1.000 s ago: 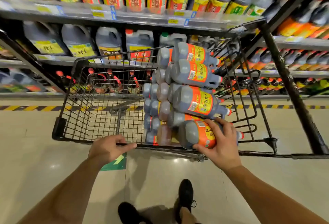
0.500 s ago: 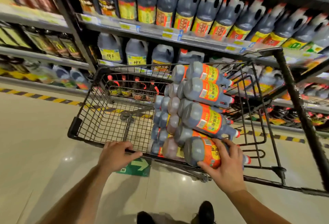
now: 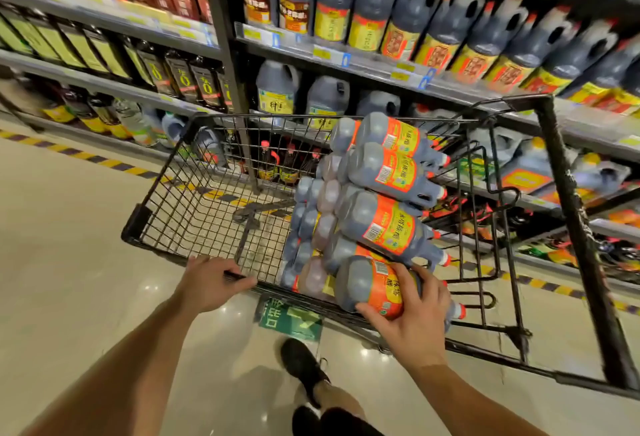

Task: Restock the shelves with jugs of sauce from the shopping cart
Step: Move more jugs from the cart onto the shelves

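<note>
The shopping cart has swung round, nosing toward the sauce shelves. The left hand curls over its near rim to steer. The right hand wraps spread fingers round the nearest jug, which lies atop the cart's stack, likely to steady it.

**Supermarket aisle**

Steel shelves run across the top of the frame, packed with rows of sauce jugs, with price tags clipped along their edges. A wire shopping cart fills the centre. Hazard-striped tape and a green arrow sticker mark the floor.
</note>
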